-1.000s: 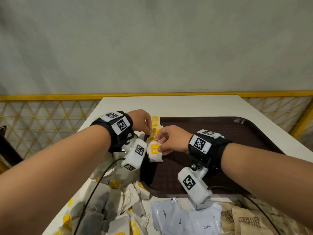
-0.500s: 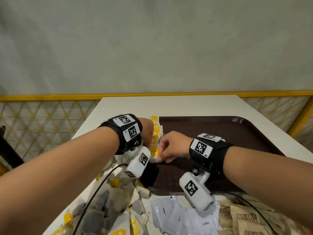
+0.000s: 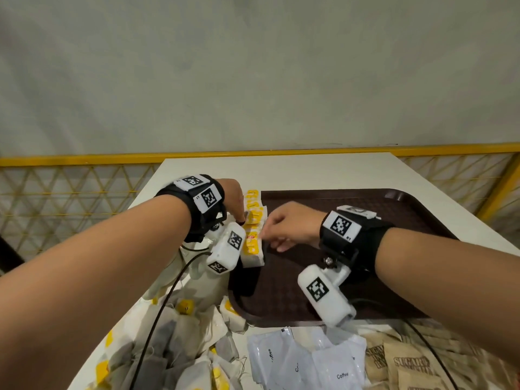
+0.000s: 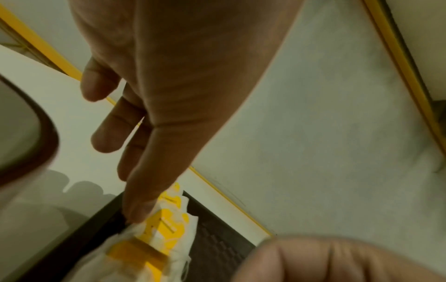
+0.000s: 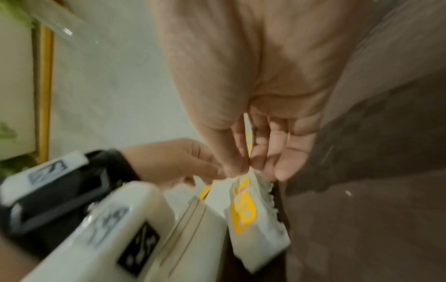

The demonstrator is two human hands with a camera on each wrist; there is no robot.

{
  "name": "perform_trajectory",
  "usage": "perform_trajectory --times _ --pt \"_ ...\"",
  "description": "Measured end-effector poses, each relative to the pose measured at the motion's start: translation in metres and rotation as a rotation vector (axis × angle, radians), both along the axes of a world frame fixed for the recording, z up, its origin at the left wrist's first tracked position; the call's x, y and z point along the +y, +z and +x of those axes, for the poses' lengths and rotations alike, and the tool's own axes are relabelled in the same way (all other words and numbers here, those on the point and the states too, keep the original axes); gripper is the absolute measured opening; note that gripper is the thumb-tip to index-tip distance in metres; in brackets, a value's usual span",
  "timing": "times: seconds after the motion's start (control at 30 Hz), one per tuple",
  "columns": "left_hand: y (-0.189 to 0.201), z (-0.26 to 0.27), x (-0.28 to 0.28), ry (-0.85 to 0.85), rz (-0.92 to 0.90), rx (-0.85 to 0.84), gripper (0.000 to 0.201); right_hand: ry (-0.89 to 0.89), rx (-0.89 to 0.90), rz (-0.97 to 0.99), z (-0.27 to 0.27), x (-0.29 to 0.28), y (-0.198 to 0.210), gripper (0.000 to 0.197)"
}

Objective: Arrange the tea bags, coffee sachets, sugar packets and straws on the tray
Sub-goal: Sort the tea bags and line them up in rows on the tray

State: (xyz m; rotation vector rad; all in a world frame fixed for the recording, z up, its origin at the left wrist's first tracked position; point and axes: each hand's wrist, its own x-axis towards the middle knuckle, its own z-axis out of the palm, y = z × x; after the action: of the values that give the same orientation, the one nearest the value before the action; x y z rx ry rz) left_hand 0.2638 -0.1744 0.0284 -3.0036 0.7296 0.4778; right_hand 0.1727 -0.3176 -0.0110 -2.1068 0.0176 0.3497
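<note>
Along the tray's point(image 3: 394, 198) left edge, tea bags point(image 3: 252, 232) were being lined up.
Left hand point(image 3: 233, 198) pressed the row with straight fingers; right hand point(image 3: 289, 226) pinched one bag. Next likely: fetching another.

The left hand point(image 3: 234, 197) hides behind its wristband point(image 3: 203, 196) in the head view. The tea bags point(image 3: 252, 223) are partly covered by the wrist camera point(image 3: 226, 251). The coffee sachets point(image 3: 306, 361) and sugar packets point(image 3: 408, 364) run off the bottom edge. The right wrist view is blurred.

Matt textured brown plastic tray point(image 3: 394, 209); crinkled paper tea bags point(image 3: 252, 243).
</note>
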Motion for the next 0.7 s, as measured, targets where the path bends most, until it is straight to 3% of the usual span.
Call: perform_trajectory --times 0.07,0.17,0.43,0.53,0.7 --pt "-0.005 0.004 -0.002 0.038 0.012 0.014 0.036 -0.16 -0.043 0.04 0.01 -0.007 0.002 0.017" --pt "-0.009 0.013 -0.004 0.084 -0.008 0.018 0.035 -0.25 -0.081 0.004 0.022 -0.007 -0.003 0.023" --pt "-0.015 0.031 -0.004 0.171 -0.015 0.099 0.02 -0.325 -0.072 0.119 0.04 0.01 -0.017 0.016" --pt "-0.022 0.046 -0.002 0.201 0.04 0.065 0.032 -0.316 -0.049 0.121 0.045 0.012 -0.017 0.02" --pt "-0.025 0.045 -0.001 0.21 0.026 0.08 0.033 -0.315 -0.045 0.102 0.047 0.012 -0.016 0.021"
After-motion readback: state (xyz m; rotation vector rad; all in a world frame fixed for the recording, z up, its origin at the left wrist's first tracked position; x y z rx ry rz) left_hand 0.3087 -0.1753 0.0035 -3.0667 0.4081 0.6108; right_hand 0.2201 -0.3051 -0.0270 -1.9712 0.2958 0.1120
